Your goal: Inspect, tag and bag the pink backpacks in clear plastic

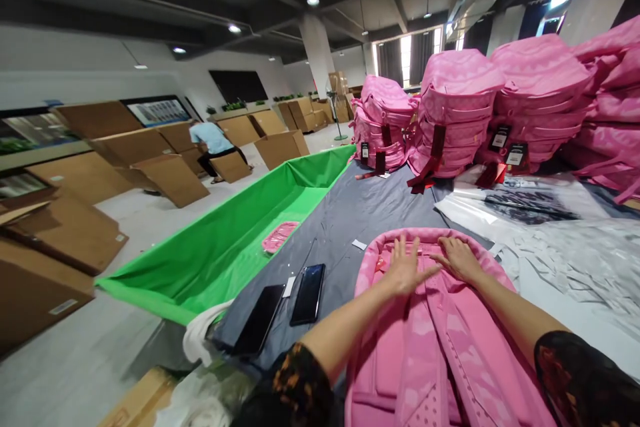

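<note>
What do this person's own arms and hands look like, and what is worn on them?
The left hand and right hand wear no gloves, and no watch shows. The left sleeve is black with an orange-brown print; the right sleeve is black with dull reddish patches.

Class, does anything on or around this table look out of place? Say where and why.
Nothing looks clearly damaged. Mildly odd, perhaps: two black phones lie on the grey cloth, left of the nearest pink backpack, unlike the upright bags and clear plastic nearby.
</note>
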A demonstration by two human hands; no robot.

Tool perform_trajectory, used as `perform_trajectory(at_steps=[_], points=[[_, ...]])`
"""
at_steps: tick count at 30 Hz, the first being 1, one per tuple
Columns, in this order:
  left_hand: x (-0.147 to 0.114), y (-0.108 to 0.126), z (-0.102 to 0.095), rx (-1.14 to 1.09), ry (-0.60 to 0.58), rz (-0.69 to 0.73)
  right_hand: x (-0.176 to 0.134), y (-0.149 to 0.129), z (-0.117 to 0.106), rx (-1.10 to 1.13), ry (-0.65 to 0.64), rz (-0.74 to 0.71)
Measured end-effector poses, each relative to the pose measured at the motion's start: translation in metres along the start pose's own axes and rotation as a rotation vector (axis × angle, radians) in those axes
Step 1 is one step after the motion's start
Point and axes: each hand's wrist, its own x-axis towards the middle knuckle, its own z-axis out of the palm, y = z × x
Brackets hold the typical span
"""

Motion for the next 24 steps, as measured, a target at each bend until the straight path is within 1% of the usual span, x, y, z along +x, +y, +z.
perform_trajectory(at_steps=[3, 4, 5, 8, 10, 12, 14, 16, 17, 20, 22, 24], points=[[-0.022, 0.019, 0.015, -0.008, -0.158, -0.015, 0.0, -0.007, 0.002, -0.027, 0.01, 0.023], [-0.026, 0.022, 0.019, 0.003, -0.179, -0.01, -0.001, -0.009, -0.001, -0.032, 0.002, 0.016], [-0.029, 0.023, 0.023, 0.012, -0.173, -0.003, -0.002, -0.01, -0.006, -0.035, -0.011, -0.002], [-0.035, 0.02, 0.029, 0.007, -0.069, 0.016, -0.004, -0.003, -0.032, -0.042, -0.057, -0.065], [-0.042, 0.016, 0.034, -0.007, 0.017, 0.025, 0.003, 0.009, -0.052, -0.064, -0.077, -0.062], [-0.048, 0.013, 0.039, -0.027, 0.094, 0.024, 0.02, 0.023, -0.066, -0.092, -0.118, -0.034], [-0.052, 0.011, 0.043, -0.038, 0.171, 0.002, 0.043, 0.035, -0.069, -0.112, -0.198, 0.003], [-0.049, 0.009, 0.042, -0.007, 0.238, 0.002, 0.063, 0.043, -0.062, -0.122, -0.292, 0.043], [-0.045, 0.007, 0.04, 0.013, 0.241, 0.01, 0.071, 0.046, -0.057, -0.125, -0.331, 0.058], [-0.027, 0.003, 0.032, 0.03, 0.161, 0.01, 0.078, 0.047, -0.051, -0.139, -0.384, 0.068], [-0.016, 0.0, 0.028, 0.03, 0.124, -0.017, 0.074, 0.038, -0.056, -0.161, -0.38, 0.052], [-0.01, 0.0, 0.026, 0.044, 0.118, -0.026, 0.071, 0.016, -0.063, -0.18, -0.364, 0.008]])
